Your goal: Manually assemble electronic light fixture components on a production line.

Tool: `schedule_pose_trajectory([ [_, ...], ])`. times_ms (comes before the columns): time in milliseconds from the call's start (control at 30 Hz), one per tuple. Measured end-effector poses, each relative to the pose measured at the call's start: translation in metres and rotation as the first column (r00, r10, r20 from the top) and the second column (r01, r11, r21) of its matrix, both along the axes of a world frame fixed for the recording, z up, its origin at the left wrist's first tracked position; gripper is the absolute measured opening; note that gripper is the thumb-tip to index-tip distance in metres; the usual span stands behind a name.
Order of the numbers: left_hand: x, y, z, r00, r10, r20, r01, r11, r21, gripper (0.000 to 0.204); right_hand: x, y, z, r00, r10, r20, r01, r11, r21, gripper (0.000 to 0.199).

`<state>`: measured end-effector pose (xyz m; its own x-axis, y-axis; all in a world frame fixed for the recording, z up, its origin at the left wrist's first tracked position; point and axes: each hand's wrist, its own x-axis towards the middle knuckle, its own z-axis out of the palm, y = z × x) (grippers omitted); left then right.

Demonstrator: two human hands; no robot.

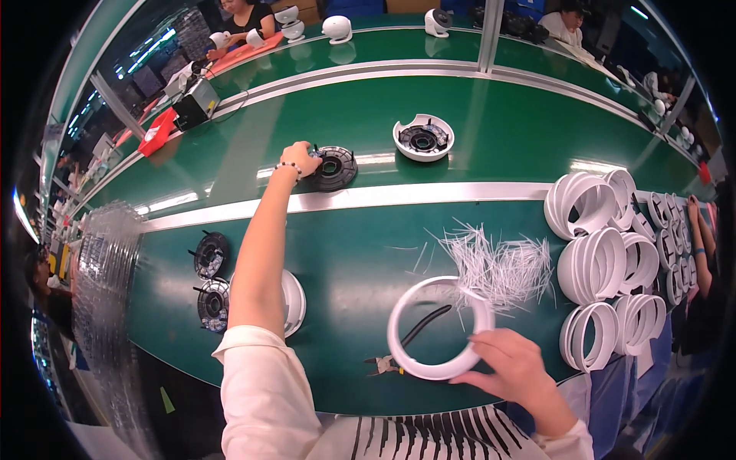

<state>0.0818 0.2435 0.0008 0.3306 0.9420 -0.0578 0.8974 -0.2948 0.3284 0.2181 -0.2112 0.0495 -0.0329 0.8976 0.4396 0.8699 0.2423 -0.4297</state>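
Note:
My left hand [300, 159] reaches far forward and grips the rim of a round black disc part [335, 168] lying on the green belt. Near the front edge, my right hand [512, 368] holds a white plastic ring [399, 341] by its right side, flat on the green surface. Inside and under the ring lie small black-handled cutters [410, 337]. A white housing with a black insert [423, 137] sits farther right on the belt. Under my left forearm a white dome shell [294, 303] is partly hidden.
Two black disc parts [209, 255] [213, 304] lie at the left. A heap of thin white ties [498, 264] lies beside stacked white rings [606, 264] on the right. Clear plastic trays [107, 276] stand far left. Other people work across the belt and at right.

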Motion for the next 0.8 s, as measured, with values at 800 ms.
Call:
schedule_pose_trajectory([
  [800,-0.004,-0.228,0.085,0.069,0.568,0.820,0.628,0.614,-0.478,0.040,-0.052,0.051,-0.010,0.999,-0.015,0.038,0.030,0.905,-0.425,0.106],
])
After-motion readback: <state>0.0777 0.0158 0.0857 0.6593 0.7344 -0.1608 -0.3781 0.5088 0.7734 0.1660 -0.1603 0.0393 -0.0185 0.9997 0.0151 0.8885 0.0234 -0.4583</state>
